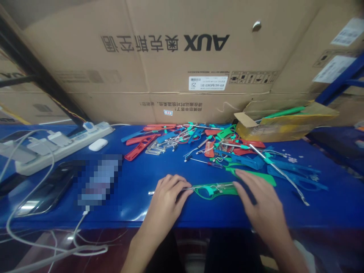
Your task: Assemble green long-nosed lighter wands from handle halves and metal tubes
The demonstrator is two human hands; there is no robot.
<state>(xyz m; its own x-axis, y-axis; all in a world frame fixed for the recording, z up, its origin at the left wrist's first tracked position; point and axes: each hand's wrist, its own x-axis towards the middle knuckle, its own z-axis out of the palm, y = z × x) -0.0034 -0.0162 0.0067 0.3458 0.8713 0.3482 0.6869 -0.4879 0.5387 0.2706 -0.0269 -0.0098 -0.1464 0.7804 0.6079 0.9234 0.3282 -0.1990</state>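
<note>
A green plastic handle shell (227, 192) lies flat on the blue table in front of me, a teal piece and thin white wires inside it. At its left end, my left hand (170, 195) has thumb and fingers pinched on a thin silvery part that is mostly hidden. My right hand (257, 193) rests its fingers on the shell's right end, the thumb side along its near edge; its grip is partly hidden. Beyond the hands lie a screwdriver (214, 164), another green shell (269, 178) and a metal rod with wires (270, 163).
Red shells (142, 148), blue shells (295, 174) and clear plastic parts (156, 148) are heaped at the back. A taped carton (275, 127) stands behind them at right. Left are a power strip (68, 146), a white earbud case (98, 144), a dark phone (47, 187) and charging cables.
</note>
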